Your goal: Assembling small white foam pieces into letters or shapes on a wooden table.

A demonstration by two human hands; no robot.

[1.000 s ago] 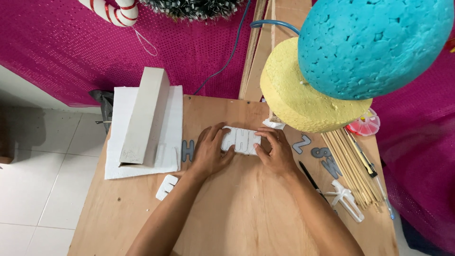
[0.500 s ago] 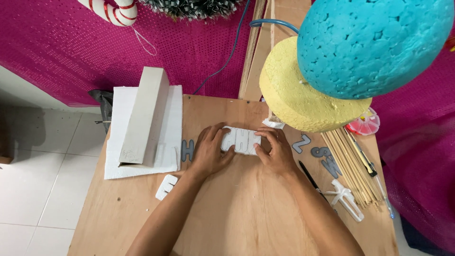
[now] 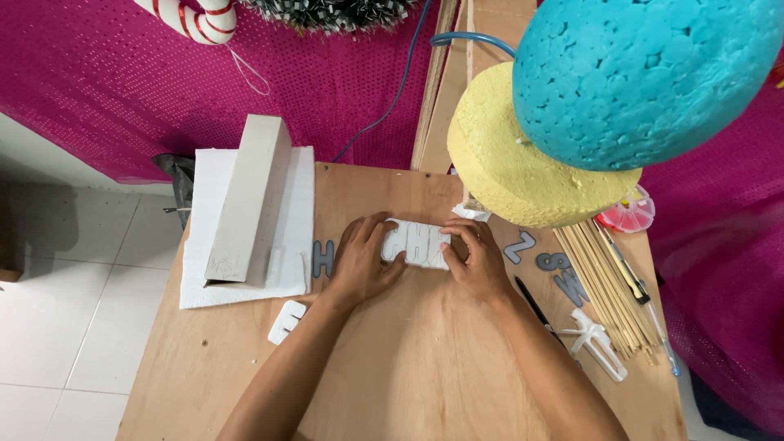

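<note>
both hands on white foam strip (image 3: 415, 243), long axis left-right on desk (image 3: 425, 359); left hand (image 3: 363, 260) pinching left end, right hand (image 3: 474, 260) pinching right end.

I see plywood table (image 3: 425, 367) w/ white foam sheet (image 3: 298, 204), grey letters (image 3: 323, 258), small foam piece (image 3: 287, 321), skewers (image 3: 600, 286), black pen (image 3: 535, 306) on it.

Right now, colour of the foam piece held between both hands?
White, seen in the head view: the foam piece sits between the left hand and right hand.
</note>
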